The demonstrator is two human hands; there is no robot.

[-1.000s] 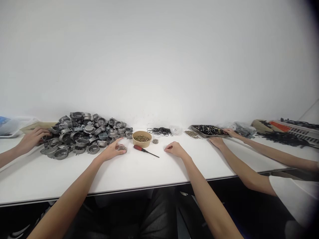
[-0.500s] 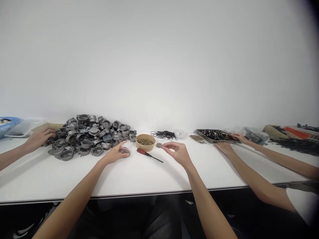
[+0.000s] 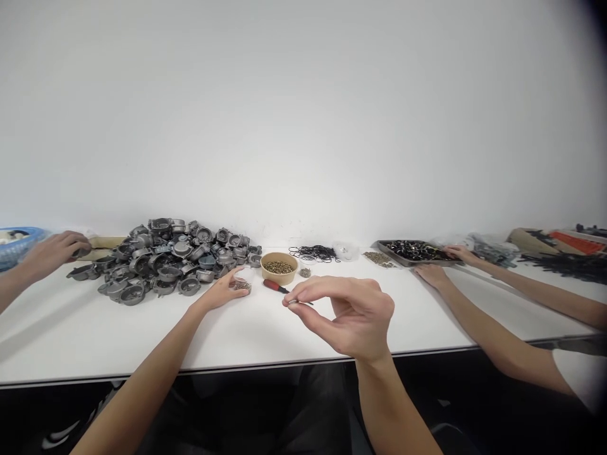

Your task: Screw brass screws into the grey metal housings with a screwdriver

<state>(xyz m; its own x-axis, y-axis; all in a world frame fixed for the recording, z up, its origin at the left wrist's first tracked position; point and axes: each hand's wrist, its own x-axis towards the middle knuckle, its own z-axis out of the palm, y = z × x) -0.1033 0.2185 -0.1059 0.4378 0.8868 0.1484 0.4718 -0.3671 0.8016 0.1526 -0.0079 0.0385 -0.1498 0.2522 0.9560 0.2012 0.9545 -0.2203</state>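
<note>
My right hand (image 3: 348, 313) is raised above the table's front half, thumb and fingers pinched on a tiny metal part (image 3: 293, 302). My left hand (image 3: 226, 290) rests on the white table (image 3: 85, 328), its fingers curved round a small clear cup of little metal bits (image 3: 243, 284). A red-handled screwdriver (image 3: 277, 287) lies between the two hands. Just behind it stands a tan bowl of brass-coloured small parts (image 3: 279, 267). A big heap of grey cast metal housings (image 3: 165, 256) lies to the left of the bowl.
Black rubber rings (image 3: 315, 253) and a clear bag lie by the wall. A tray of dark rings (image 3: 412, 251) stands at right, where another person's hands (image 3: 434, 275) rest. At far left a different person's hand (image 3: 52, 249) reaches the heap, near a blue container (image 3: 14, 237).
My right hand went forward to the small pile beside the bowl, pinched a tiny part, then drew back toward me and rose. The left hand stayed on the cup.
</note>
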